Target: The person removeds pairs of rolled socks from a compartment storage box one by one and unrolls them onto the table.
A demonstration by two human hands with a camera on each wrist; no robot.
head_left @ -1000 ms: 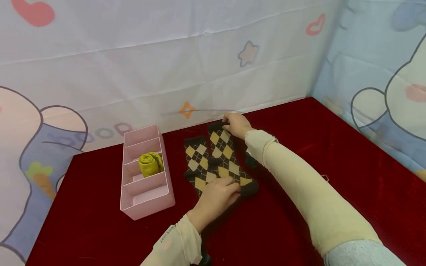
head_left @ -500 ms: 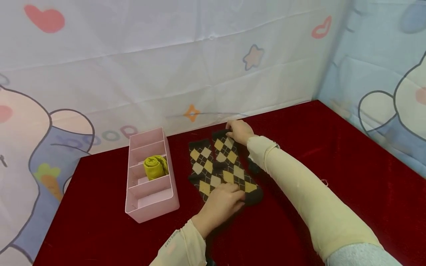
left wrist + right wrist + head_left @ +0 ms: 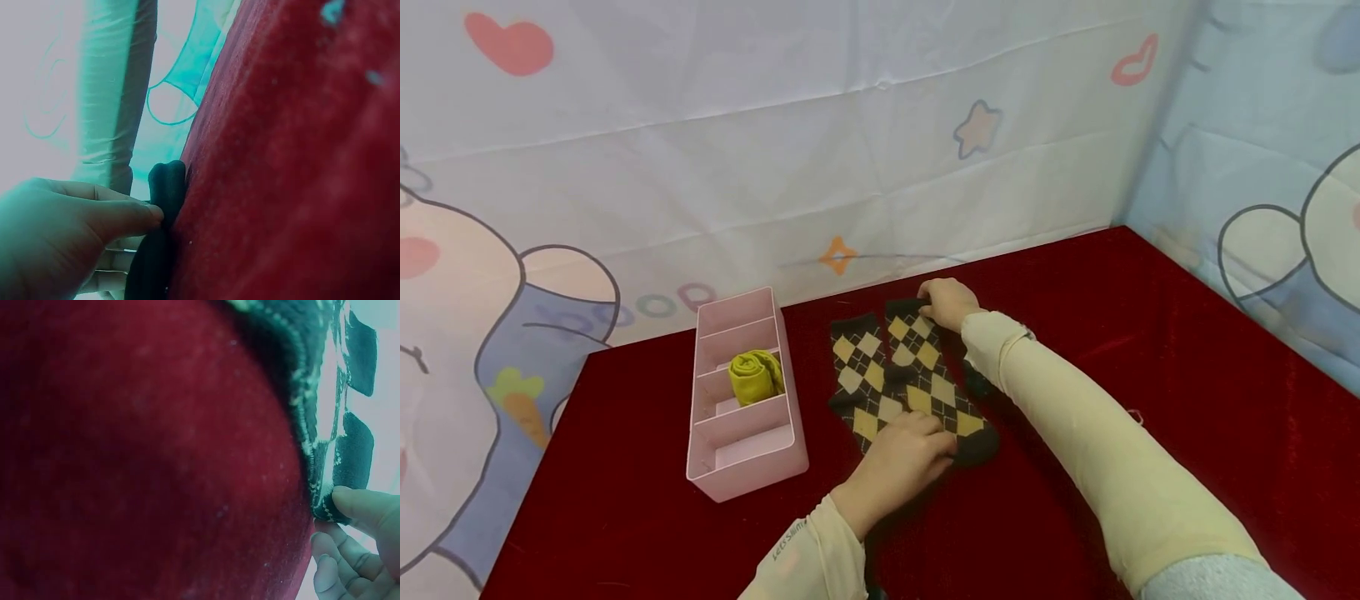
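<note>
Two dark socks with yellow and cream diamonds lie flat side by side. The right-hand sock point(image 3: 943, 388) partly overlaps the left one point(image 3: 856, 364). My right hand point(image 3: 951, 304) is at the cuff of the right-hand sock; in the right wrist view the thumb and a finger pinch the cuff point(image 3: 353, 453). Over the foot end lies my left hand point(image 3: 901, 457), hiding part of both socks. In the left wrist view its thumb and fingers pinch the dark toe point(image 3: 167, 187).
To the left stands a pink divided box point(image 3: 748, 479). A rolled yellow-green cloth point(image 3: 756, 377) sits in one compartment. Red cloth point(image 3: 625, 467) covers the table, and a printed curtain point(image 3: 737, 167) rises behind its back edge. A dark item point(image 3: 976, 379) lies beside the right sleeve.
The head view has shifted, so everything sits slightly farther right and lower. Both hands stay at the same places on the socks.
</note>
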